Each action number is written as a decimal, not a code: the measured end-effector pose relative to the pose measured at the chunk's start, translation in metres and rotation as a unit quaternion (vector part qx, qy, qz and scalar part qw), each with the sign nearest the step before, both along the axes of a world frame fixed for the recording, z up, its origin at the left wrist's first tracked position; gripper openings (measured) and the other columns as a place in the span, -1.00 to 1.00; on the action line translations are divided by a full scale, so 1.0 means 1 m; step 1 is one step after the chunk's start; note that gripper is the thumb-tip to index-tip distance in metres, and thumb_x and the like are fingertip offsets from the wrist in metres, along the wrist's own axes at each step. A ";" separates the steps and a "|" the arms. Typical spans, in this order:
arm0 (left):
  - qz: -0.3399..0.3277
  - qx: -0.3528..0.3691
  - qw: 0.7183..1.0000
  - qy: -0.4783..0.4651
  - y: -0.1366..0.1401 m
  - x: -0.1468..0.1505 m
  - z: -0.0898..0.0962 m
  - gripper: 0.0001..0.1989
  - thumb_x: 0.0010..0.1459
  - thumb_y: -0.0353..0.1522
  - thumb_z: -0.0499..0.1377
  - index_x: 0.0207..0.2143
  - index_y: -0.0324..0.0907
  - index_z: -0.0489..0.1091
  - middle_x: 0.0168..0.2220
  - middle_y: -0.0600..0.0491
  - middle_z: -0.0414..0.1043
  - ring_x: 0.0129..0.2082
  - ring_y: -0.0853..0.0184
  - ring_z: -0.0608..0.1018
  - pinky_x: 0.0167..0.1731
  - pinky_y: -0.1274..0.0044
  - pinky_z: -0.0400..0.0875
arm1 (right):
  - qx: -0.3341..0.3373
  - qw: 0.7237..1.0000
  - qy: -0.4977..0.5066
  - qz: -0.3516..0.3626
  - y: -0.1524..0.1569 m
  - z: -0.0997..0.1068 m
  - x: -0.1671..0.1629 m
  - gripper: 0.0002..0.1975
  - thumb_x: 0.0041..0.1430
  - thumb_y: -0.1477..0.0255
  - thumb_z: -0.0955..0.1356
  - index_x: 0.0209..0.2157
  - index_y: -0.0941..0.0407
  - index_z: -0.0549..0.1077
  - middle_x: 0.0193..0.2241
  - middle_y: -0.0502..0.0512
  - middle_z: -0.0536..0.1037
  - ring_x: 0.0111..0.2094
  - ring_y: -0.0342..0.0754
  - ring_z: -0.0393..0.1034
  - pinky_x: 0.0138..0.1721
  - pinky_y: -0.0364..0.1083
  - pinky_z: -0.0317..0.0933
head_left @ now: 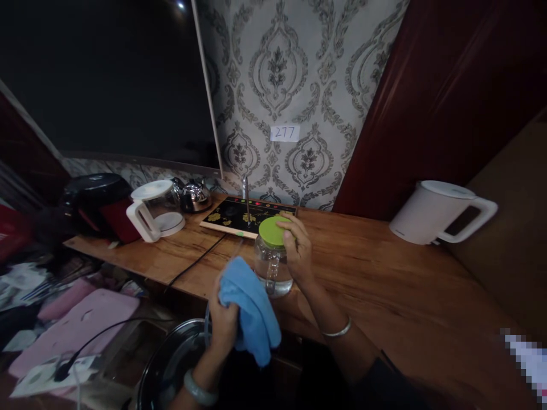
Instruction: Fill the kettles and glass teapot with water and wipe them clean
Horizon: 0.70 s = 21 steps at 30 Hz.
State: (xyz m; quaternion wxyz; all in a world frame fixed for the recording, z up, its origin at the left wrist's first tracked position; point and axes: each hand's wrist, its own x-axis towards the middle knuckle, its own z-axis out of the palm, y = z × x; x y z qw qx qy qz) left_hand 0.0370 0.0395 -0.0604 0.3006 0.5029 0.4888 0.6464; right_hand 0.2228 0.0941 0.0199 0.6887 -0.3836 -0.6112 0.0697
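Observation:
A clear glass pitcher (280,276) with a green lid (270,232) stands upright near the front edge of the wooden counter (354,267). My right hand (298,245) grips the lid from its right side, thumb and fingers closed on it. Lower and to the left, my left hand (223,313) is wrapped round a bunched blue cloth (248,302), which hangs down in front of the counter edge. Some fingers of that hand are behind the cloth. Behind the pitcher lies a black electric tea stove (233,214) with gold flowers and a metal spout (245,193).
A white electric kettle (431,210) stands at the right. To the left are a glass kettle with white handle (158,210), a shiny metal kettle (195,196) and a black-and-red appliance (100,205). A dark basin (175,359) sits below, beside a pink board (85,324). A black cord (194,265) crosses the counter.

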 end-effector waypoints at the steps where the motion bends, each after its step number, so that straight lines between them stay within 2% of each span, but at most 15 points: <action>1: 0.014 -0.017 1.000 -0.020 0.006 -0.004 0.011 -0.45 -0.06 -0.21 0.23 0.03 -0.18 0.37 -0.10 -0.05 0.54 -0.08 0.14 0.57 -0.01 0.33 0.46 | 0.000 1.000 0.000 0.000 0.000 0.000 0.000 -0.72 0.32 0.32 0.22 -0.17 0.05 0.55 0.03 0.17 0.52 0.10 0.06 0.38 0.17 0.13 0.20; 3: 0.010 0.006 1.000 -0.025 0.020 -0.006 0.036 -0.42 -0.08 -0.27 0.26 0.05 -0.16 0.35 -0.02 -0.04 0.51 -0.01 0.16 0.54 0.08 0.36 0.40 | 0.001 1.000 0.003 -0.001 0.000 -0.001 0.000 -0.71 0.32 0.32 0.22 -0.17 0.05 0.55 0.03 0.18 0.52 0.10 0.06 0.38 0.17 0.13 0.20; 6: -0.077 0.073 0.994 -0.003 0.044 0.007 0.062 -0.24 -0.15 -0.33 0.31 0.17 -0.10 0.26 0.21 -0.07 0.33 0.16 0.14 0.42 0.16 0.37 0.31 | -0.002 1.000 0.007 -0.004 0.001 -0.001 0.000 -0.71 0.32 0.31 0.22 -0.17 0.05 0.56 0.02 0.18 0.52 0.09 0.07 0.39 0.16 0.14 0.20; 8: -0.137 0.073 0.988 -0.001 0.056 0.022 0.064 -0.18 -0.21 -0.37 0.31 0.19 -0.10 0.24 0.23 -0.08 0.29 0.17 0.12 0.41 0.17 0.36 0.31 | -0.002 1.000 0.005 -0.005 0.001 -0.001 0.000 -0.71 0.32 0.30 0.22 -0.17 0.05 0.56 0.01 0.18 0.53 0.09 0.08 0.38 0.16 0.15 0.20; 10: -0.170 0.047 0.984 -0.025 0.062 0.033 0.059 -0.30 -0.19 -0.36 0.27 0.11 -0.14 0.32 0.11 -0.08 0.42 0.06 0.15 0.48 0.10 0.36 0.37 | 0.000 1.000 0.001 -0.001 0.001 -0.002 0.000 -0.70 0.32 0.30 0.22 -0.17 0.05 0.56 0.01 0.18 0.53 0.09 0.07 0.38 0.15 0.14 0.20; 12: -0.169 0.029 0.984 -0.053 0.065 0.039 0.053 -0.46 -0.16 -0.34 0.24 -0.02 -0.18 0.41 -0.07 -0.04 0.51 -0.08 0.18 0.54 0.01 0.38 0.42 | 0.003 1.000 0.000 0.004 0.001 -0.001 0.000 -0.71 0.32 0.31 0.22 -0.17 0.05 0.56 0.02 0.18 0.53 0.10 0.07 0.38 0.15 0.14 0.20; 16: -0.167 0.017 0.982 -0.093 0.071 0.034 0.052 -0.60 -0.14 -0.32 0.26 -0.16 -0.22 0.46 -0.21 0.00 0.54 -0.20 0.24 0.55 -0.08 0.43 0.44 | 0.003 1.000 0.008 0.001 0.001 -0.001 0.000 -0.71 0.32 0.31 0.22 -0.17 0.05 0.56 0.02 0.17 0.52 0.10 0.07 0.38 0.16 0.14 0.19; 21: -0.253 -0.042 0.954 -0.157 0.094 0.031 0.065 -0.64 -0.02 -0.26 0.30 -0.18 -0.27 0.47 -0.23 -0.06 0.56 -0.24 0.22 0.58 -0.12 0.38 0.48 | 0.000 1.000 0.009 0.004 0.000 0.000 -0.001 -0.71 0.31 0.31 0.22 -0.18 0.06 0.55 0.03 0.18 0.52 0.09 0.06 0.38 0.17 0.14 0.19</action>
